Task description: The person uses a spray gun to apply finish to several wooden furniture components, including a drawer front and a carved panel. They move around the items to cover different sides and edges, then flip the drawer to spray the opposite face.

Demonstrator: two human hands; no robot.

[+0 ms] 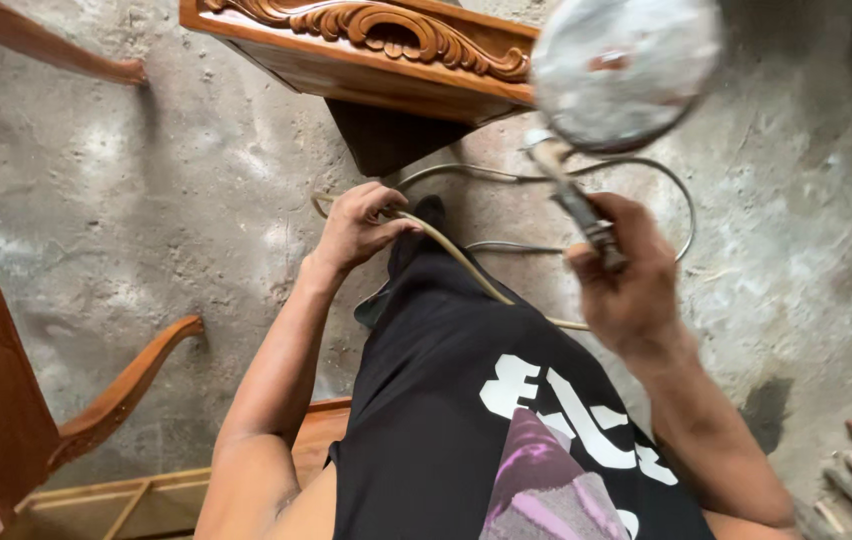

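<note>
Head view showed the right hand (626, 285) clenched on the grip of a top-heavy, rigid spray gun (606, 110) beside the carved wooden panel (366, 45), while left-hand (356, 228) fingers grasped its limp hose (456, 262).

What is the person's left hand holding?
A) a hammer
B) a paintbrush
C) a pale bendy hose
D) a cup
C: the left hand curls its fingers around the pale yellowish rubber hose, which runs across the black-clad lap toward the right hand that holds the spray gun with a round grey metal cup.
</note>
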